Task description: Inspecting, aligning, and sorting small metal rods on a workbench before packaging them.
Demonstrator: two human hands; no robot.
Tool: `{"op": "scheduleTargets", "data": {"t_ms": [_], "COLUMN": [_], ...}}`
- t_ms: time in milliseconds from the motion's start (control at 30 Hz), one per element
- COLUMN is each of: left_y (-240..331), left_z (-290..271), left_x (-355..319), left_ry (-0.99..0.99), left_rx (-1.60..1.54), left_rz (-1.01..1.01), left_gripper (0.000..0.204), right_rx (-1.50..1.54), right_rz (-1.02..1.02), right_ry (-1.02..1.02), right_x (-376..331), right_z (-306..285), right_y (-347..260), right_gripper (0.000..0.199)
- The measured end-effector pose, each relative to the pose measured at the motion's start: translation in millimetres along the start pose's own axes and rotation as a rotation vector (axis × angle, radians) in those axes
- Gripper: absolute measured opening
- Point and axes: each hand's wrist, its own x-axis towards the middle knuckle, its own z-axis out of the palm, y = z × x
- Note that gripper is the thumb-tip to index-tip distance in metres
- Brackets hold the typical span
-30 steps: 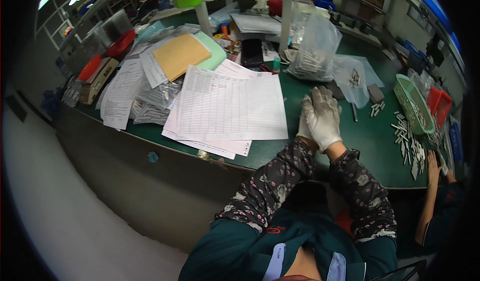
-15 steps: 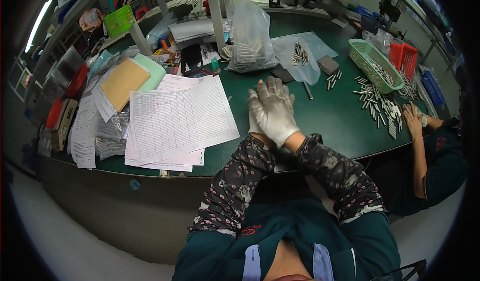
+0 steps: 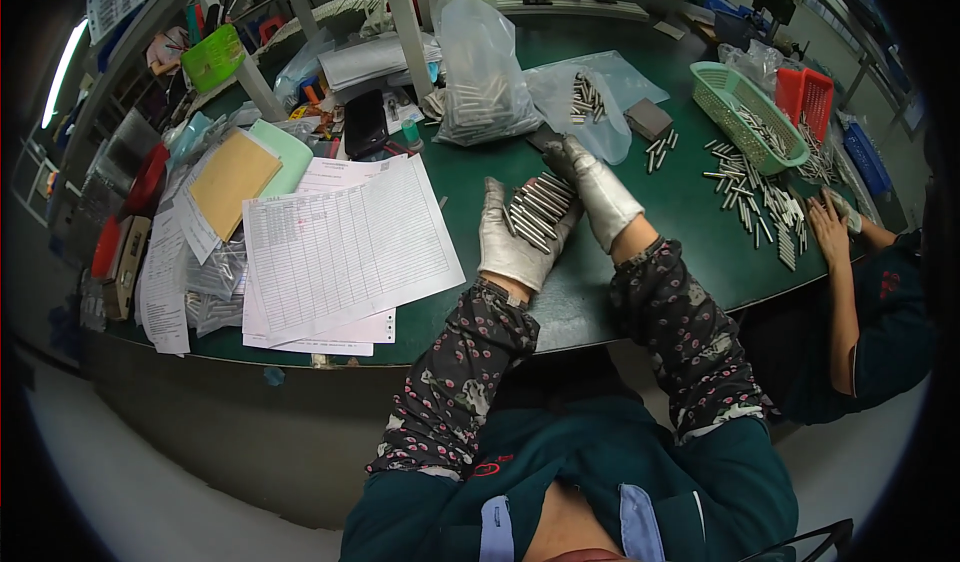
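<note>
Several short silvery metal pins (image 3: pixel 540 208) lie side by side in a row across the palm of my left hand (image 3: pixel 508 247). That hand is palm up in a pale glove, with its thumb standing up beside the pins. My right hand (image 3: pixel 603 197), gloved too, is tilted on its edge just right of the row, its fingers stretched forward with darkened tips. Whether those fingertips touch the pins I cannot tell. Beyond the fingertips is a dark flat block (image 3: pixel 545 138), partly covered by the right hand.
Printed sheets (image 3: pixel 350 252) cover the table on the left. At the back stands a clear bag of pins (image 3: pixel 485 102), beside an open bag (image 3: pixel 590 112). Loose pins (image 3: pixel 760 197) and a green basket (image 3: pixel 745 122) lie right, near another person's hand (image 3: pixel 828 224).
My hands were laid one over the other, hiding what was between them. They have come apart, my right hand moving right, and the row of pins now shows on my left palm.
</note>
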Motion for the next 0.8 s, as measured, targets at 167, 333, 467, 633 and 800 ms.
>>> {"op": "scheduleTargets", "data": {"t_ms": [167,333,467,633,800], "left_y": [-2,-3,-3,1,-9], "left_z": [-9,-25,-17,-16,-3], "left_x": [9,12,10,10,-6], "left_ry": [-0.068,0.092,0.174,0.044,0.103], "left_rx": [-0.032,0.102,0.462,0.505,0.773], "left_rz": [-0.034,0.098,0.106,-0.023,-0.03], "left_gripper": [0.02,0.015,0.013,0.019,0.027], "right_rx": [-0.18,-0.268,-0.251,-1.198,-1.119], "right_rz": [-0.168,-0.133,-0.072,-0.878,-0.836], "right_ry": [-0.322,-0.431,-0.445,-0.463,-0.617], "right_x": [-2,-31,-30,-18,-11], "right_z": [-37,-21,-29,-43,-42], "right_y": [7,-7,-14,6,9], "right_gripper": [0.061,0.058,0.066,0.081,0.07]}}
